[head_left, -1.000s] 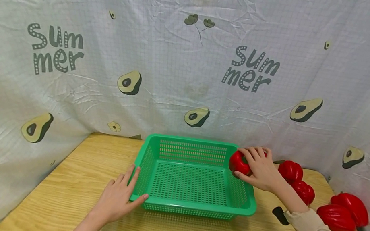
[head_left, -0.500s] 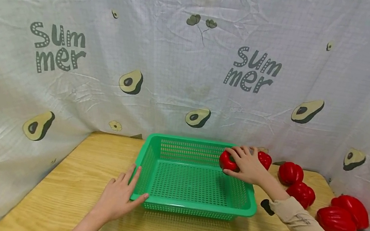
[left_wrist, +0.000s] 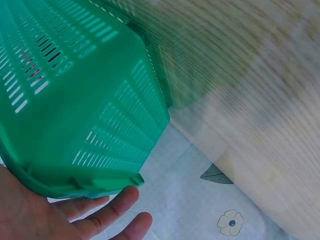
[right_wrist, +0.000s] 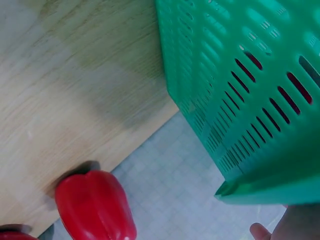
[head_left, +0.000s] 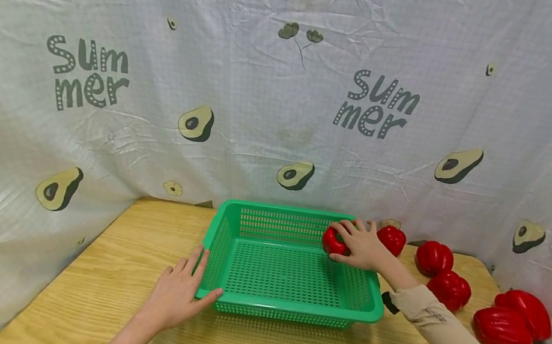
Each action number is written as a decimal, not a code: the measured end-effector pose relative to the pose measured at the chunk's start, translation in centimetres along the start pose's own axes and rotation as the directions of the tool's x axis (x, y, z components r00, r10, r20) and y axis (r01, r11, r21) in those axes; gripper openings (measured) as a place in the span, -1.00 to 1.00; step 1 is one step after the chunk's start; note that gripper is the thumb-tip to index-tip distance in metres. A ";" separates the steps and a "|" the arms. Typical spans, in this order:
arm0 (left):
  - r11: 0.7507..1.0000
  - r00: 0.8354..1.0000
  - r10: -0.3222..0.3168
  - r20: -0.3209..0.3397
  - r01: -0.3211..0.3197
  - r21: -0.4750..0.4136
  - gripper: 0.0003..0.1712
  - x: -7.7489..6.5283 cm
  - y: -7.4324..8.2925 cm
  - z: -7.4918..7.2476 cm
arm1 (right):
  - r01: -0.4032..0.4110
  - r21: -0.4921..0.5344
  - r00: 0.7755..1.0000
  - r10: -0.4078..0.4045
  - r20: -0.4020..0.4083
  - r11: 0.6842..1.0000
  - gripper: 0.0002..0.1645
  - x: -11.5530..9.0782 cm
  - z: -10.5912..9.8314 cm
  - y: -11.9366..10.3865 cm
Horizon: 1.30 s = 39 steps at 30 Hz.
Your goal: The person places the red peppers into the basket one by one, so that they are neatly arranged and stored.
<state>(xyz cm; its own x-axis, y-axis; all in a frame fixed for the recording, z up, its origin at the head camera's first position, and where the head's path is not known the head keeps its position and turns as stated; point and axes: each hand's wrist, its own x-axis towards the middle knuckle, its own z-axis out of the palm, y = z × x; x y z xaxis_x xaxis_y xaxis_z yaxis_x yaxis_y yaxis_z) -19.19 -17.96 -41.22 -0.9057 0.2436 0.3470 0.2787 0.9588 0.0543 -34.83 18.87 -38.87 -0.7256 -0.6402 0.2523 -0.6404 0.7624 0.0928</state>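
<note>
A green plastic basket (head_left: pixel 281 305) with slotted walls stands on the wooden table. My left hand (head_left: pixel 173 295) rests at its left front corner, fingers spread; in the left wrist view the fingers (left_wrist: pixel 117 205) lie along the rim. Inside the basket's back right corner, my right hand (head_left: pixel 362 247) grips a red bell pepper (head_left: pixel 332 242) from above, its fingers over the top and right side. From the right wrist camera, red shows through the basket's slots, and only a little of the hand (right_wrist: pixel 295 225) appears past the rim.
Several more red bell peppers lie to the right: one pepper (head_left: pixel 392 240) close behind the right hand, a pepper (head_left: pixel 449 289) by the sleeve, and a pair (head_left: pixel 502 327) near the table's right edge. A printed cloth (head_left: pixel 265 103) hangs behind the table (head_left: pixel 128 269).
My right hand has carried the bell pepper left, from over the basket's right rim to inside its back right corner. A pepper behind the hand has come into view. The left hand stays put.
</note>
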 end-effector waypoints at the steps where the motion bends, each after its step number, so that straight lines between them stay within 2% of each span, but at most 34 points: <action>1: 1.000 1.000 0.002 -0.002 -0.002 0.001 -0.07 0.0 0.0 0.0 | -0.003 0.002 1.000 0.003 0.010 1.000 -0.20 0.1 0.1 0.0; 11: 1.000 1.000 -0.007 0.021 0.008 -0.015 -0.07 0.1 0.0 -0.1 | -0.001 0.011 0.999 0.001 0.042 1.000 -0.20 0.6 1.4 -0.1; 17: 1.000 1.000 -0.005 0.006 0.005 -0.020 -0.07 0.0 0.1 -0.1 | -0.018 0.022 0.997 0.016 0.073 1.000 -0.18 0.8 1.9 0.0; 23: 1.000 1.000 0.000 -0.001 0.000 -0.019 -0.08 0.0 0.1 0.0 | -0.004 0.007 0.994 0.003 0.108 1.000 -0.17 0.9 1.8 -0.2; 33: 0.999 0.999 -0.019 0.031 0.020 -0.034 -0.08 0.1 0.1 0.1 | 0.037 -0.042 0.989 -0.031 0.145 0.998 -0.17 0.9 1.6 -0.5; 39: 0.999 1.000 -0.015 0.025 0.016 -0.034 -0.08 0.3 0.1 0.1 | 0.031 -0.068 0.985 -0.019 0.169 0.997 -0.15 0.9 1.2 -0.4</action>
<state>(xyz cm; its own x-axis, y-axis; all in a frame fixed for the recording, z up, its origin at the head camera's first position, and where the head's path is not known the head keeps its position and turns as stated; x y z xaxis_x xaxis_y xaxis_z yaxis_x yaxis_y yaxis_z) -19.42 -17.80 -41.20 -0.9176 0.2325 0.3224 0.2747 0.9572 0.0915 -35.55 17.92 -39.83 -0.7453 -0.6614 0.0837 -0.6440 0.7467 0.1663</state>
